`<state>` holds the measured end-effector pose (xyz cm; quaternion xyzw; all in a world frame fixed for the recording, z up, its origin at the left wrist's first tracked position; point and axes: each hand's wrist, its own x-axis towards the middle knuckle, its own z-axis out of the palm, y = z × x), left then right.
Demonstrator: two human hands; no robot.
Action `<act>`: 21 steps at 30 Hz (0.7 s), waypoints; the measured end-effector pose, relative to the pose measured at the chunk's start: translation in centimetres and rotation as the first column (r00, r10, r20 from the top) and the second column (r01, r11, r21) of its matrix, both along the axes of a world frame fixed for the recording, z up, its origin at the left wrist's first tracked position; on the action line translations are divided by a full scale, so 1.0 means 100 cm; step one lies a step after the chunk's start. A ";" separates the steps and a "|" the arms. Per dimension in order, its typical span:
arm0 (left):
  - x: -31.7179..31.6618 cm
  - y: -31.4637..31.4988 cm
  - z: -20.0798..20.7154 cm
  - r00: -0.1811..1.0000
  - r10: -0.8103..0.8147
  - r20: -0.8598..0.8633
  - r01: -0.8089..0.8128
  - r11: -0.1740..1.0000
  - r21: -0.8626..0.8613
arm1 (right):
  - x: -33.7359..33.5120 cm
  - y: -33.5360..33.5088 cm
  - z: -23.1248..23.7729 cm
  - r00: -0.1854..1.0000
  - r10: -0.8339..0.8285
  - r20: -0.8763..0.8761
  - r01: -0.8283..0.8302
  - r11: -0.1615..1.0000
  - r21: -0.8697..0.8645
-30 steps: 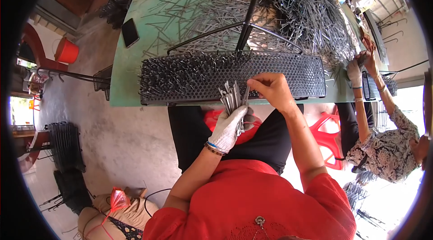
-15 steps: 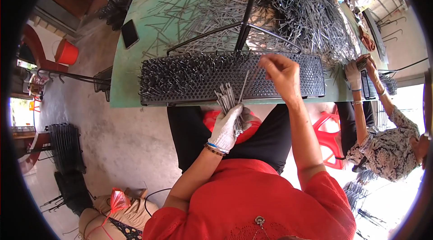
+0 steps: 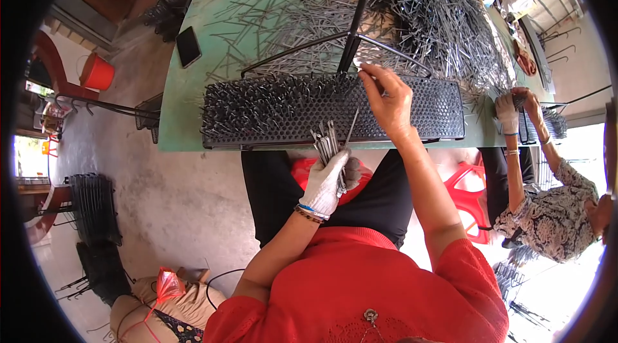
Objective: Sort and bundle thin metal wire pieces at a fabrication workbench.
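Observation:
My left hand [image 3: 325, 185], in a white work glove, is closed around a bundle of thin grey metal rods [image 3: 327, 140]. One rod leans out to the right, apart from the bunch. My bare right hand [image 3: 388, 101] is over the black perforated metal rack [image 3: 425, 111], thumb and fingertips brought together. Whatever lies between those fingertips is too thin to make out. Dark rods [image 3: 251, 108] stand densely upright in the holes on the rack's left side; bare mesh shows on the right. A black post [image 3: 360, 14] with slanted braces rises behind the rack.
On the green table [image 3: 212, 27] lie scattered rods, a big rod heap [image 3: 444, 27] and a phone [image 3: 188, 47]. At the right, a co-worker's gloved hand [image 3: 506, 113] handles pieces at the table edge. Black racks [image 3: 93, 211] stand at left, near a red bucket [image 3: 96, 72].
My right hand has moved slightly left and lower over the rack, its fingertips nearer the standing rods. My left hand keeps its hold on the bundle, nearly in place.

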<state>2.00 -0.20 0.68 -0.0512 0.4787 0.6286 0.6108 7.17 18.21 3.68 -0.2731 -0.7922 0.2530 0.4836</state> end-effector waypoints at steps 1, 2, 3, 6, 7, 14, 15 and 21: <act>0.000 -0.001 0.000 1.000 0.001 0.001 -0.001 1.000 0.000 | 0.001 -0.002 0.000 0.998 0.028 0.055 -0.027 1.000 -0.009; -0.001 -0.001 -0.001 1.000 -0.010 -0.010 0.009 1.000 -0.008 | 0.001 -0.002 -0.001 0.998 0.028 0.056 -0.028 1.000 -0.009; -0.001 -0.002 -0.002 1.000 -0.020 -0.022 0.019 1.000 -0.017 | 0.001 -0.002 -0.005 0.993 0.052 0.111 -0.062 0.995 0.083; -0.001 -0.001 -0.002 1.000 -0.012 -0.023 0.011 1.000 -0.014 | 0.003 -0.004 -0.012 0.977 0.055 0.205 -0.094 0.978 0.184; -0.001 -0.002 -0.002 1.000 -0.010 -0.021 0.010 1.000 -0.014 | 0.004 -0.004 -0.009 0.969 0.049 0.243 -0.105 0.969 0.222; -0.005 -0.006 0.003 0.999 0.012 0.037 -0.014 0.998 0.056 | 0.021 -0.028 0.022 0.951 0.133 0.280 -0.042 0.950 -0.309; -0.006 -0.007 0.003 0.998 0.028 0.047 -0.032 0.997 0.072 | 0.022 -0.033 0.022 0.941 0.183 0.284 -0.028 0.880 -0.473; -0.011 -0.009 -0.002 0.999 -0.037 0.033 0.032 0.988 0.150 | 0.020 -0.032 0.012 0.976 0.204 -0.082 -0.197 0.648 -0.736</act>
